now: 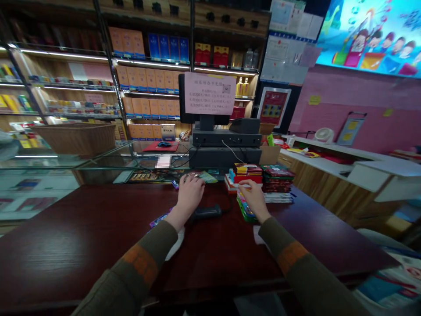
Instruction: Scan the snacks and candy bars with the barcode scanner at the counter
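Note:
Over the dark wooden table, my left hand (191, 193) is closed with its fingers bent downward. Whatever they may hold is hidden, and a small shiny item (193, 174) shows just behind the knuckles. A black handheld scanner (208, 212) lies beside that wrist, and a purple packet (160, 219) is partly covered by the forearm. My right hand (255, 198) is above a low stack of colourful packets (244, 210), its thumb and fingertips drawn together. I cannot make out anything between them. Behind it rise red and orange packs (246, 173) and a stack of dark packs (278, 177).
A monitor with a pink paper sign (209, 94) stands on a black cash drawer (225, 156) at the back. White paper pieces (176, 243) lie near my left sleeve. A wicker basket (77, 138) sits on the glass counter at left, before shelves of boxes (149, 79).

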Action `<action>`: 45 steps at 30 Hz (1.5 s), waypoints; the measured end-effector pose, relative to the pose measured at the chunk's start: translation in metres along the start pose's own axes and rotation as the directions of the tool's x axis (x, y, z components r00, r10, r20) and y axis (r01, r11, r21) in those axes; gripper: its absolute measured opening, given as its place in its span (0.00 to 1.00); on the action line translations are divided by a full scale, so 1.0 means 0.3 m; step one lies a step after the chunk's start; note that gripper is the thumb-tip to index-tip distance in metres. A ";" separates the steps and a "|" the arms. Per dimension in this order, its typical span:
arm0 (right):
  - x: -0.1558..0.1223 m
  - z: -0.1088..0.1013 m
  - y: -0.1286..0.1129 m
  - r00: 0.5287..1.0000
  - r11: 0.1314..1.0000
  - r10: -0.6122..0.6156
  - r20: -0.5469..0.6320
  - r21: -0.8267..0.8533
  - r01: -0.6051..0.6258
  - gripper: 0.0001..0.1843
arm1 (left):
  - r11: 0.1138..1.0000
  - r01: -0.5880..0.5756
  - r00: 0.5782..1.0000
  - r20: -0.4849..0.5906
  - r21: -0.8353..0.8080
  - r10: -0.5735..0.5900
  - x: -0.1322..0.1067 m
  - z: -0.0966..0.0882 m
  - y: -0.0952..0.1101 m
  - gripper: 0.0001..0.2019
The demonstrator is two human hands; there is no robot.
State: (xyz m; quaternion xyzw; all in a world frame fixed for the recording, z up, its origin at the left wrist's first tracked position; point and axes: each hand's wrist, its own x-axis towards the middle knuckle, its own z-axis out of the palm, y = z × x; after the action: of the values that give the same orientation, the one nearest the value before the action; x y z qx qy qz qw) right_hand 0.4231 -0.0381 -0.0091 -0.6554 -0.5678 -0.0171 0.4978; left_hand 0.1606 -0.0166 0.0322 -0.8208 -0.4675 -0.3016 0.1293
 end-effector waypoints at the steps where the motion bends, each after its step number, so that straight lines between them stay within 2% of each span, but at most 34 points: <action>1: -0.004 0.014 -0.016 1.000 1.000 -0.004 0.014 0.007 0.004 0.14 | 1.000 0.017 1.000 -0.002 0.004 -0.017 -0.008 -0.007 -0.023 0.10; 10: -0.041 0.151 -0.125 0.992 0.992 -0.080 0.096 0.106 0.070 0.12 | 0.990 0.130 0.991 0.006 0.057 -0.130 -0.078 -0.043 -0.204 0.12; 17: -0.076 0.221 -0.199 0.973 0.991 -0.078 0.215 0.127 0.051 0.11 | 0.980 0.196 0.973 0.114 0.035 -0.198 -0.134 -0.041 -0.290 0.13; 20: -0.086 0.246 -0.219 0.968 0.991 -0.088 0.235 0.116 0.062 0.10 | 0.959 0.269 0.941 0.235 -0.084 -0.243 -0.152 -0.028 -0.343 0.12; 24: -0.083 0.275 -0.227 0.961 0.988 -0.122 0.249 0.118 0.094 0.09 | 0.827 0.449 0.854 0.434 -0.337 -0.286 -0.173 -0.004 -0.427 0.14; 28: -0.067 0.294 -0.223 0.954 0.992 -0.108 0.279 0.097 0.084 0.09 | 0.730 0.462 0.851 0.483 -0.503 -0.207 -0.200 0.023 -0.480 0.20; 30: -0.059 0.302 -0.220 0.951 0.995 -0.087 0.297 0.082 0.065 0.08 | 0.711 0.477 0.840 0.506 -0.517 -0.195 -0.212 0.034 -0.492 0.22; 32: -0.054 0.311 -0.219 0.944 0.996 -0.074 0.322 0.068 0.055 0.08 | 0.729 0.469 0.831 0.529 -0.498 -0.173 -0.220 0.039 -0.498 0.23; 38: -0.053 0.332 -0.225 0.898 0.983 -0.176 0.403 0.033 0.179 0.06 | 0.860 0.336 0.845 0.527 -0.385 -0.094 -0.214 0.015 -0.474 0.24; 45: -0.067 0.320 -0.245 0.887 0.972 -0.229 0.402 0.038 0.233 0.07 | 0.912 0.316 0.841 0.522 -0.260 -0.142 -0.202 -0.004 -0.407 0.19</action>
State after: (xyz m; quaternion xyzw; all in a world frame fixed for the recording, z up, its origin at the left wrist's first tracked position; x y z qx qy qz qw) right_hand 0.3080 0.0014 -0.0229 -0.5755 -0.7319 0.0559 0.3606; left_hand 0.0338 0.0059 -0.0127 -0.8170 -0.5225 -0.1713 -0.1735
